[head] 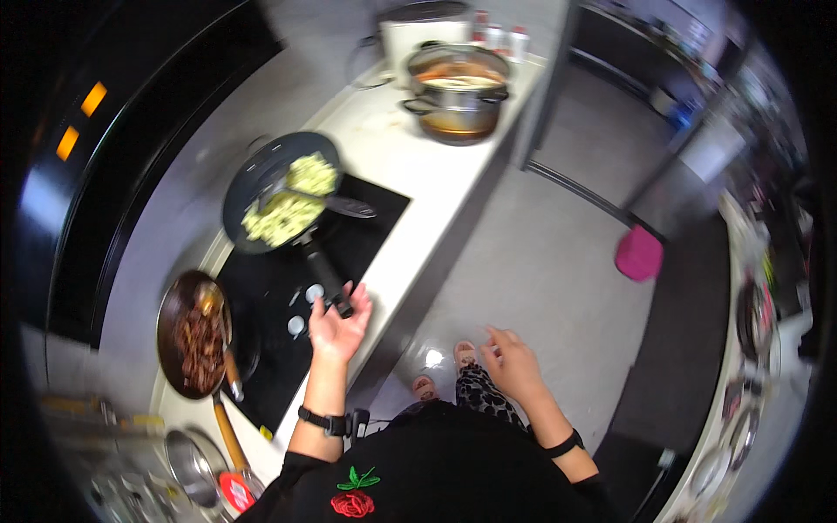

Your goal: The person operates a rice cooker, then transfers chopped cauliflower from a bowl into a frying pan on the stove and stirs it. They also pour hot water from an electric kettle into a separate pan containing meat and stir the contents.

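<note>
My left hand (341,327) is palm up at the end of a black pan handle (325,274), fingers spread and not closed around it. The handle belongs to a dark frying pan (252,176) at the back of a black glass cooktop (278,376). Pale yellow-green chopped food (284,219) lies in the pan. A dark spatula (350,207) rests across it, its handle sticking out over the rim. My right hand (513,366) hangs over the floor, fingers loosely bent, with nothing visible in it.
A wooden-handled pan (170,307) of browned food stands at the cooktop's left. Beyond the cooktop, a stacked pot (458,118) is on the white counter (418,229). A metal bowl (189,467) lies lower left. A pink bin (639,253) stands by a doorway; another counter runs along the right.
</note>
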`<action>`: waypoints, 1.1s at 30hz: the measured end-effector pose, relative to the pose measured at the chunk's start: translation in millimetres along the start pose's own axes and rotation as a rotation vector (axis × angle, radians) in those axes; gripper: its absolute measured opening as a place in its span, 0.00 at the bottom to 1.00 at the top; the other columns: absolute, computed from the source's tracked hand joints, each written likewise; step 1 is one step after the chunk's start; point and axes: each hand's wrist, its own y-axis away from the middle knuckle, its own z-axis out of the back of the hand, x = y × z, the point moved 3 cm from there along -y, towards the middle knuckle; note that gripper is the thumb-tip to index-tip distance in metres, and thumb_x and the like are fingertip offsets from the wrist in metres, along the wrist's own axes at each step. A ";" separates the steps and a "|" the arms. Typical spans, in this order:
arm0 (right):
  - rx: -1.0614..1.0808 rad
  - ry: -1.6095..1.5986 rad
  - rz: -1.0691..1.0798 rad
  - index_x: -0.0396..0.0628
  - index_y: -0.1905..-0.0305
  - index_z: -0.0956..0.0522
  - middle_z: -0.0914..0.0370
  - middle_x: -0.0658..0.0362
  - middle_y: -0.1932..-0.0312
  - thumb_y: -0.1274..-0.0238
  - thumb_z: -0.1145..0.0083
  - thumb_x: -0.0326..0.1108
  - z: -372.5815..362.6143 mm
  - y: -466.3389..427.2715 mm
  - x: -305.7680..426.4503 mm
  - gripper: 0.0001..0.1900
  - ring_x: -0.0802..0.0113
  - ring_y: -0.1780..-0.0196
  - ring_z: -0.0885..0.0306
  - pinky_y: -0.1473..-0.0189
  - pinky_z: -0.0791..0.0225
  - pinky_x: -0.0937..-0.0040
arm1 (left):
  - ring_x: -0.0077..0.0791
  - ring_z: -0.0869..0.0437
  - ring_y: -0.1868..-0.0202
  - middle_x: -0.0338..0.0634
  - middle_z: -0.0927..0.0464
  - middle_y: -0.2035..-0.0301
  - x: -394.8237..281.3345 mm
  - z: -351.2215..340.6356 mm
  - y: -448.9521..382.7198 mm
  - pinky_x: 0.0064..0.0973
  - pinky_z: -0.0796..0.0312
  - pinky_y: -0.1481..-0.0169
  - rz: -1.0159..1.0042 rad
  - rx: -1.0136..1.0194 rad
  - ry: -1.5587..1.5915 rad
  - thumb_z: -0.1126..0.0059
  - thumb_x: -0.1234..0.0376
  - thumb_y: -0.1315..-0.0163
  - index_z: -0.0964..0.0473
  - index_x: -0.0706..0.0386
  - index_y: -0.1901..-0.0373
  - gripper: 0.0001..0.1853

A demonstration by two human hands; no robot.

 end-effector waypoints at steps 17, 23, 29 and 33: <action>0.240 0.403 0.723 0.48 0.34 0.37 0.32 0.45 0.49 0.49 0.34 0.37 -97.9 -270.9 158.7 0.36 0.48 0.53 0.24 0.54 0.27 0.57 | 0.17 0.33 0.80 0.34 0.30 0.75 -5.8 -44.1 0.4 0.15 0.38 0.78 -0.224 -0.206 -0.181 0.47 0.59 0.32 0.29 0.60 0.60 0.13; 0.320 0.283 0.686 0.53 0.30 0.44 0.25 0.39 0.60 0.45 0.46 0.27 -117.0 -313.6 173.5 0.36 0.41 0.59 0.22 0.55 0.28 0.51 | 0.18 0.32 0.80 0.36 0.30 0.76 -6.9 -38.6 2.6 0.16 0.38 0.79 -0.242 -0.196 -0.182 0.47 0.59 0.32 0.30 0.60 0.62 0.13; 0.371 0.054 0.416 0.45 0.32 0.37 0.24 0.37 0.49 0.37 0.50 0.33 -80.8 -340.9 177.0 0.28 0.45 0.43 0.26 0.41 0.35 0.62 | 0.17 0.33 0.80 0.35 0.30 0.75 -5.9 -41.5 5.4 0.15 0.39 0.80 -0.262 -0.237 -0.220 0.48 0.58 0.32 0.30 0.60 0.60 0.13; 0.733 -0.599 -0.256 0.52 0.26 0.49 0.27 0.61 0.75 0.33 0.54 0.35 -92.7 -344.9 138.4 0.32 0.72 0.83 0.34 0.84 0.41 0.73 | 0.18 0.32 0.79 0.36 0.30 0.75 -5.8 -42.7 -1.9 0.17 0.37 0.79 -0.227 -0.219 -0.223 0.47 0.58 0.32 0.31 0.59 0.60 0.13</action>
